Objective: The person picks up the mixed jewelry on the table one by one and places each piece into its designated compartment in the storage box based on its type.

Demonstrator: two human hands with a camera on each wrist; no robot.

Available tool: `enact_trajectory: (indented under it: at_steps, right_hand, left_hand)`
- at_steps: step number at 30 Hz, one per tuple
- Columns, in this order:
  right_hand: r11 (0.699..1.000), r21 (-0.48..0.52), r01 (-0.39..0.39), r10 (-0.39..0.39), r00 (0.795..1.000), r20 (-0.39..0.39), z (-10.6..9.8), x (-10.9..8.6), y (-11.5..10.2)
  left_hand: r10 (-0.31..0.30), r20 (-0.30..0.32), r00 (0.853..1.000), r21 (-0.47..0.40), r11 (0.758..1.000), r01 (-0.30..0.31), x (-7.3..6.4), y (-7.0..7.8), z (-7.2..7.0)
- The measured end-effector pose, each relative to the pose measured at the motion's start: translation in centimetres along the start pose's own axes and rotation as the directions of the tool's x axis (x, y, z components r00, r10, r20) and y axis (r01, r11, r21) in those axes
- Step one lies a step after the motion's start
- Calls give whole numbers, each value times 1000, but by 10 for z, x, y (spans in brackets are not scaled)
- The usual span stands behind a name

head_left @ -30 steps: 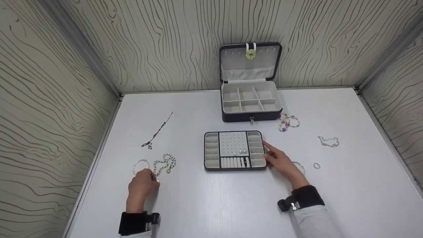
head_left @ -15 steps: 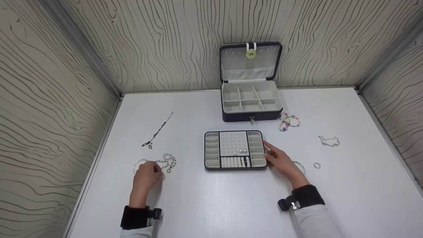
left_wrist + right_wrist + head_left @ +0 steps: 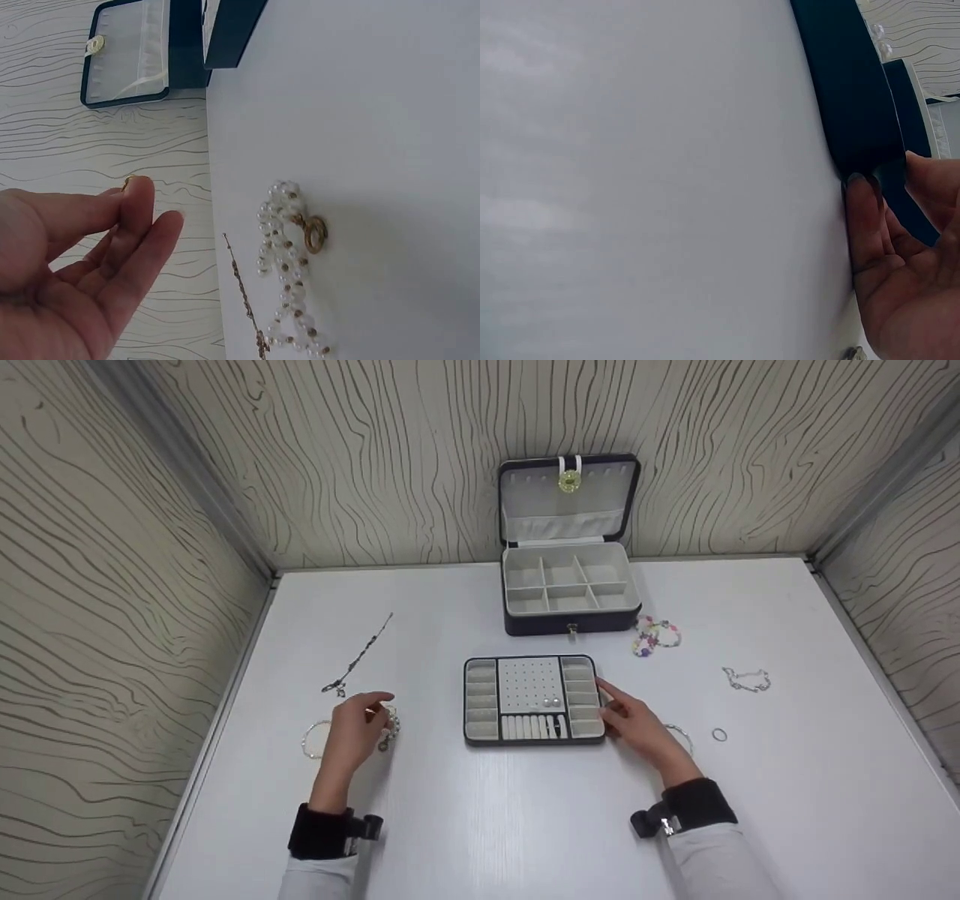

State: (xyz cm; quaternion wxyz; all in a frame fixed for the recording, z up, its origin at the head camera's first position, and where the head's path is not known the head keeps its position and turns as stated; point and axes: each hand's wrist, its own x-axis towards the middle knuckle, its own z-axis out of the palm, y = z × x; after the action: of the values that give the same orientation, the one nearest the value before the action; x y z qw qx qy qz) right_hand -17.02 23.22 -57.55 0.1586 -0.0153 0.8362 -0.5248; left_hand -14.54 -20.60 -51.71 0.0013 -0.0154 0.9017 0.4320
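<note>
My left hand (image 3: 352,731) is raised over the left of the table, thumb and finger pinching a small gold piece of jewellery (image 3: 129,181), mostly hidden by the fingertips. Just beyond this hand lies a pearl necklace (image 3: 289,281) with a gold ring clasp, partly covered in the head view. At the table's middle lies a dark-rimmed jewellery tray (image 3: 534,742). It carries two pearl studs (image 3: 551,702) and a dark ring (image 3: 557,726) in its ring rolls. My right hand (image 3: 637,731) rests its thumb and forefinger against the tray's right side.
Behind the tray stands an open jewellery box (image 3: 574,624) with bare compartments. Left are a dark chain (image 3: 360,656) and a beaded bracelet (image 3: 304,741). Right lie colourful beaded bands (image 3: 645,645), a silver chain bracelet (image 3: 746,688), a small hoop (image 3: 719,734) and a bangle (image 3: 684,735).
My left hand has moved forward and to the right, from beside the beaded bracelet to over the pearl necklace, with the small gold piece pinched. My right hand stays at the tray.
</note>
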Motion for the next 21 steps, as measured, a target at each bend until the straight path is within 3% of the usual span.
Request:
enact_trajectory:
  at_steps: [6, 11, 21]
  right_hand:
    - [1000, -21, -16, 16, 1000, -9, 0, 1, 0]
    - [1000, -26, -17, 17, 1000, -12, 0, 0, -1]
    - [999, -34, -22, 21, 1000, -14, 0, 1, 0]
  left_hand:
    - [55, 90, 994, -38, 998, -52, 1, 15, 10]
    - [136, 120, 983, -62, 990, -130, 2, 24, 20]
    - [154, 171, 973, -222, 968, -114, 5, 39, 42]
